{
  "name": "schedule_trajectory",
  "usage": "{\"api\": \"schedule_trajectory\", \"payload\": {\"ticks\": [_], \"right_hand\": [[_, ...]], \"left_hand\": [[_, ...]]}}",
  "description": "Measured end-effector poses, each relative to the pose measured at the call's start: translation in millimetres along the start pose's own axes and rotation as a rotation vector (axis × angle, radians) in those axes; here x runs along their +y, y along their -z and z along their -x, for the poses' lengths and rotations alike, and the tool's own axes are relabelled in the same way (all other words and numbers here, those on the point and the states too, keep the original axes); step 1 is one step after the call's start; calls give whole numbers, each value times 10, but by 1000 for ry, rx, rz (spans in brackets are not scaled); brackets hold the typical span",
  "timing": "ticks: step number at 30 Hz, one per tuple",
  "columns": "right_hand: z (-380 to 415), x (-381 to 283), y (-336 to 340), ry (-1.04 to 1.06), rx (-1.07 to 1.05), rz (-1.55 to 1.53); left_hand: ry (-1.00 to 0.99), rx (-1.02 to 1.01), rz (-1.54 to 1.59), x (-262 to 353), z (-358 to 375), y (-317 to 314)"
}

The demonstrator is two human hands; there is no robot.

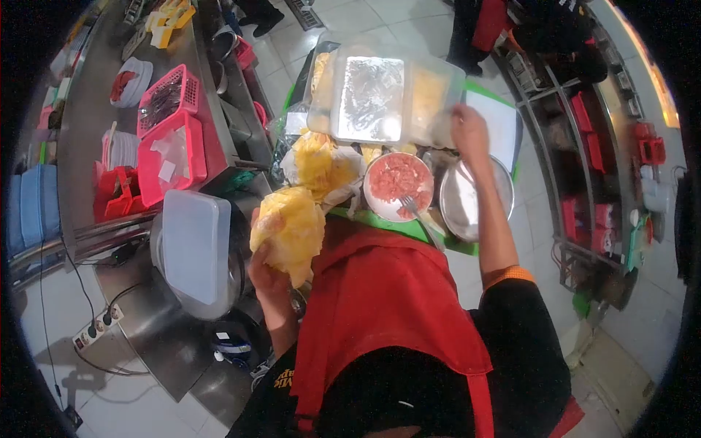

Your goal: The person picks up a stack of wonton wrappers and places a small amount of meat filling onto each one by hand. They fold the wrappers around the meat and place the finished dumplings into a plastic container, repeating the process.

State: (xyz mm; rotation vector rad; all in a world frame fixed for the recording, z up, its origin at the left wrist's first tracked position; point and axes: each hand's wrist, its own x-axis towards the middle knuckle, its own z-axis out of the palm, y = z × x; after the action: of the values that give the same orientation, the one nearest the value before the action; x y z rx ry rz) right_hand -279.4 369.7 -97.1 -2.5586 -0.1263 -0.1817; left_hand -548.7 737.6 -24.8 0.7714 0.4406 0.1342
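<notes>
My left hand (269,274) is closed round a crumpled yellow wrapper (288,226) held left of my red apron. My right hand (467,130) reaches over the right end of the plastic containers, and its fingers are blurred. Beneath it lies a translucent container (438,95), next to one with a foil-like silvery surface (372,95). A bowl of chopped pink meat (398,179) with a fork (415,212) in it stands near the apron. To its right is a round metal tray (467,197). More yellow wrapping (314,162) lies left of the bowl.
Pink baskets (171,168) stand on the steel counter (95,80) at left. A lidded translucent box (196,244) sits below them. Shelves with red bins (584,131) line the right side. Other people's legs (464,33) show at the top.
</notes>
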Motion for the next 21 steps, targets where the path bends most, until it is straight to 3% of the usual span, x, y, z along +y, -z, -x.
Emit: {"api": "schedule_trajectory", "payload": {"ticks": [1, 3, 4, 6, 9, 12, 14, 18, 20, 21], "right_hand": [[-76, 262, 51, -3, -1, 4], [-177, 683, 31, -74, -494, 553], [-171, 629, 53, -77, -490, 552], [-140, 515, 79, -144, -687, 606], [-157, 606, -70, -205, -771, 546], [-139, 557, -98, -176, -713, 617], [-106, 566, -70, -138, -691, 605], [-85, 548, 139, -25, -568, 612], [21, 222, 382, 17, -192, 415], [53, -10, 487, 74, -113, 242]], "left_hand": [[18, 34, 40, 12, -5, 3], [41, 20, 92, 10, -47, 99], [41, 16, 91, 1, -79, 99], [54, -74, 96, 5, -138, 86], [68, -26, 67, 35, -173, -133], [64, -166, 104, -83, -267, -50], [44, -108, 85, -119, -286, -118], [131, -188, 119, -177, -427, -284], [181, -301, 173, -217, -479, -333], [163, -275, 174, -225, -503, -380]]}}
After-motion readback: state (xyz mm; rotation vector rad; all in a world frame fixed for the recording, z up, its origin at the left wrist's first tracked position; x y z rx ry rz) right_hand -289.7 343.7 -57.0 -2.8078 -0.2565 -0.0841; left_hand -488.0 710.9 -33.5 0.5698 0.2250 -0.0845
